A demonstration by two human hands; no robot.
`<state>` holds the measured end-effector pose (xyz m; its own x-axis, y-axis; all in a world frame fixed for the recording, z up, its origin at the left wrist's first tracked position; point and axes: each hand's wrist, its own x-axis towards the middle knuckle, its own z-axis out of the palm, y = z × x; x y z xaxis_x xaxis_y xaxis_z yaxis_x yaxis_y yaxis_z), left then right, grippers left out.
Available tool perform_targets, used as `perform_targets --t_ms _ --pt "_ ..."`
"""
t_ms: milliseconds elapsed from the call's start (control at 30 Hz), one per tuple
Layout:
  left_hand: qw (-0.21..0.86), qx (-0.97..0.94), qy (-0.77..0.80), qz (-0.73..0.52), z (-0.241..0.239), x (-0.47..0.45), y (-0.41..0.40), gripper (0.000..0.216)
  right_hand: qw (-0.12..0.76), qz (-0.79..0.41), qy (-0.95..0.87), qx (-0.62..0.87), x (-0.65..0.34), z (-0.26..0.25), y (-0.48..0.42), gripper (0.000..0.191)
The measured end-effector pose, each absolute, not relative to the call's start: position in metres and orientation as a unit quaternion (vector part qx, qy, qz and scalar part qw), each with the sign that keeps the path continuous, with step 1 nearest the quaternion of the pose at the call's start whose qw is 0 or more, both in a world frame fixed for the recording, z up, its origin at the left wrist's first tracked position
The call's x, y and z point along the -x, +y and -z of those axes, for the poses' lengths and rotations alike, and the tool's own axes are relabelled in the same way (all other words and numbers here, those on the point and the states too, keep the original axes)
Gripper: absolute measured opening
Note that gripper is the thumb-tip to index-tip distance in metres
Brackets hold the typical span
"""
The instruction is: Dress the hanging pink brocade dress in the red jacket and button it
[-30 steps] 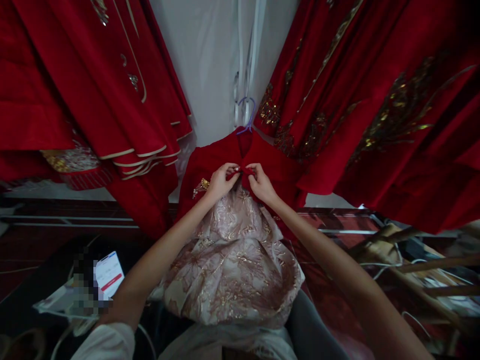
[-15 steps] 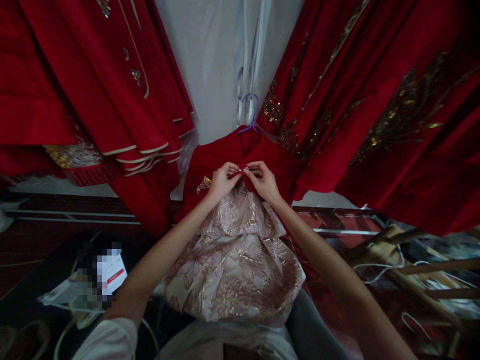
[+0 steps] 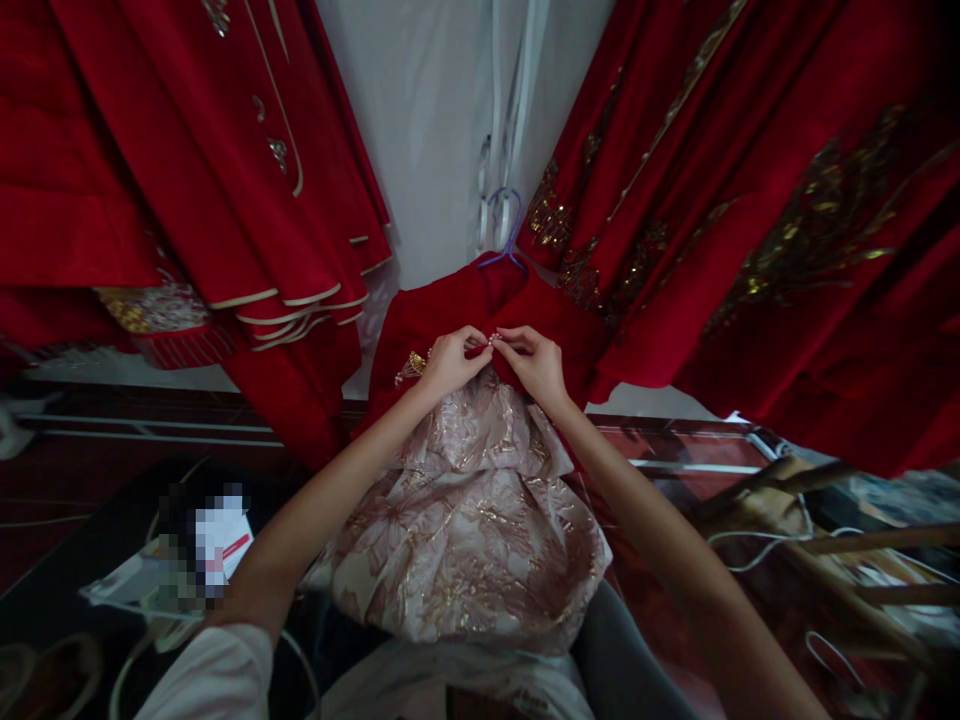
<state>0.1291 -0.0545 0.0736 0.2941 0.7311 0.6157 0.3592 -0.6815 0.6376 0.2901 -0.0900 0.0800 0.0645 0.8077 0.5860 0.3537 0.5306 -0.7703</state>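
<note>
A red garment (image 3: 405,320) hangs from a thin purple hanger (image 3: 512,240) in front of me, with its patterned pink-and-gold skirt part (image 3: 465,520) spread toward my lap. My left hand (image 3: 454,362) pinches at the middle of its front opening. Facing it, my right hand (image 3: 536,362) pinches a small pearly beaded piece (image 3: 495,338) at the same opening. The fingertips of both hands nearly meet there, and the detail between them is too small to make out. A gold ornament with dangling beads (image 3: 414,366) sits on the red cloth left of my left hand.
Red garments with pale trim (image 3: 300,250) hang at left, and red ones with gold sequins (image 3: 787,250) at right. A dark table (image 3: 45,590) at lower left bears a lit phone screen (image 3: 223,540). Wooden bars (image 3: 885,540) and white cables stand at lower right.
My hands have drawn slightly closer together at the front opening, and the beaded piece now lies nearer my right fingertips. The whole view has shifted a little.
</note>
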Motion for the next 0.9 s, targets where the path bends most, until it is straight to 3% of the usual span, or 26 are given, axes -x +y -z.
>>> perform_targets --t_ms 467,567,700,900 --pt "0.065 -0.838 0.346 -0.416 -0.088 -0.132 -0.055 0.01 0.536 -0.219 -0.686 0.44 -0.302 -0.08 -0.072 0.03" --pt "0.076 -0.828 0.344 -0.437 -0.083 -0.134 -0.06 0.013 0.501 -0.179 -0.725 0.437 -0.303 -0.079 -0.081 0.044" --pt "0.068 -0.844 0.363 -0.389 -0.068 -0.119 -0.072 0.034 0.434 -0.074 -0.774 0.455 -0.318 -0.066 -0.108 0.073" --pt "0.028 -0.847 0.469 -0.248 -0.04 -0.06 -0.087 0.028 0.352 0.009 -0.713 0.606 -0.367 -0.043 -0.145 0.047"
